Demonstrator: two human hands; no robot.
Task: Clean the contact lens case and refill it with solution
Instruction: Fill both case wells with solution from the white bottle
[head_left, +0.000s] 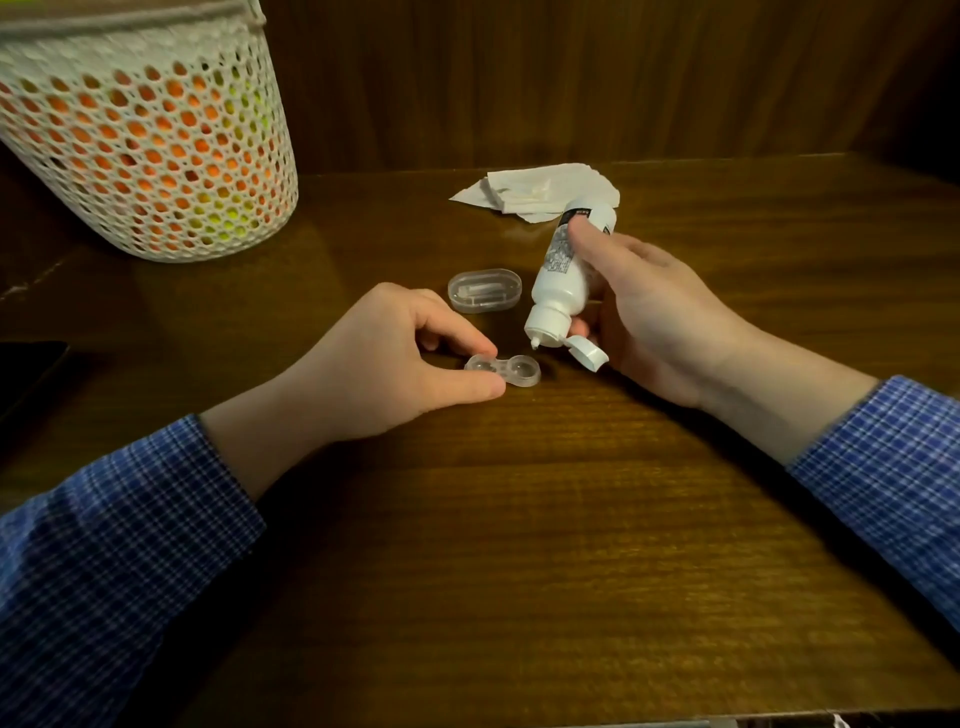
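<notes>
I see the lens case (503, 370) lying flat on the wooden table (519, 519), a clear two-well piece with its long axis running left to right, tipped slightly so the right well sits a little nearer. Both wells face up and are uncovered. My left hand (395, 364) pinches the left well between the thumb on the near side and the forefinger on the far side; the other fingers are curled under.

My right hand (644, 322) is wrapped round the solution bottle (563, 275), a white bottle with a printed label. Its long axis is tilted steeply, base up and to the far right, nozzle down and to the near left. The nozzle tip hangs just above and beyond the right well, not touching the case. The flip cap (589, 356) is swung open and hangs off the neck toward the right, close to the palm.

Just beyond the case, between the two hands, a clear oval lid (484, 290) rests on the table with its long side left to right. Farther back lies a pile of white tissues (540, 192), the bottle's base overlapping it in view. At the far left stands a white mesh basket (156, 156) with orange and yellow-green showing through the holes. Both sleeves (119, 545) are blue check.
</notes>
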